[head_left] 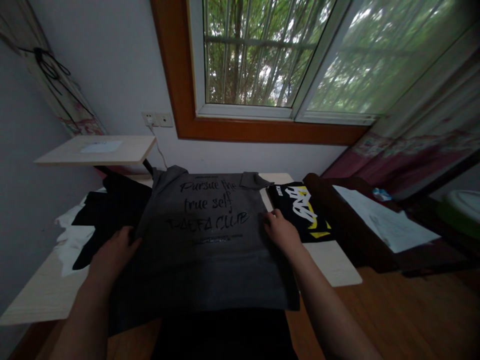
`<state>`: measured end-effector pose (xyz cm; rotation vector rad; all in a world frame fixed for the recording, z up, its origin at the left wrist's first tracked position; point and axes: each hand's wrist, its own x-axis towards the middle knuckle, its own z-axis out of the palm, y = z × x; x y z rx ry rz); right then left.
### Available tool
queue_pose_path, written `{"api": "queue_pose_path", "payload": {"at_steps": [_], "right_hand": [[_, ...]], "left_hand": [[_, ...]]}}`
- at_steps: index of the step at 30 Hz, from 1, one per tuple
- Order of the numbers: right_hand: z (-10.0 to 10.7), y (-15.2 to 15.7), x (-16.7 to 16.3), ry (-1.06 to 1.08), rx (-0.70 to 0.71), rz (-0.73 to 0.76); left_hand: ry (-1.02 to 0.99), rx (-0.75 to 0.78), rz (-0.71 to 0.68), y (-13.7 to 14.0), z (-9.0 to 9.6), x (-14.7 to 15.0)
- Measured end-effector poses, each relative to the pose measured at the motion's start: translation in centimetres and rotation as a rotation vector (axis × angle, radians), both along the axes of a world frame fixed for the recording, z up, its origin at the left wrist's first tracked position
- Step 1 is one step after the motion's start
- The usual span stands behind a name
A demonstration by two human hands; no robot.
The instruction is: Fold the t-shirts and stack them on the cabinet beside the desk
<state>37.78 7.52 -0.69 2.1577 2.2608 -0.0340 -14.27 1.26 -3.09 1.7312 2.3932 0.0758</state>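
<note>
Shirt lay spread, apparently being straightened; left hand and right hand half-curled at its sides, pinch unclear; next likely needed matched edge grips.

The single view looks out from the person's head, facing forward and steeply down across the tabletop toward the wall and window. It sits above the near edge, close enough that the gray shirt spreads over the middle. The left hand and right hand reach in from below; the wide view takes in curtains at both sides.
</note>
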Motion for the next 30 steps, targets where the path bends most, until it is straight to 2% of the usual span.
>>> {"api": "queue_pose_path", "payload": {"at_steps": [4, 7, 13, 18, 25, 30], "right_hand": [[-1.2, 0.9, -1.2, 0.009, 0.168, 0.027], [-2.4, 1.3, -1.8, 0.027, 0.220, 0.025], [-3.8, 1.9, -2.0, 0.035, 0.243, 0.027], [-3.8, 3.0, -2.1, 0.044, 0.269, 0.030], [-3.9, 5.2, -2.4, 0.114, 0.298, -0.033], [-4.2, 5.1, -2.3, 0.143, 0.220, -0.118]], "left_hand": [[0.013, 0.046, 0.049, 1.4, 0.0, 1.2], [0.027, 0.091, 0.071, 1.8, -0.4, 1.9], [0.088, 0.207, 0.088, 1.8, -0.9, 3.2], [0.154, 0.268, 0.039, 3.5, -0.4, 4.4], [0.063, 0.253, 0.079, 6.8, -0.3, 6.3], [0.018, 0.242, 0.149, 6.7, -0.7, 6.5]]}}
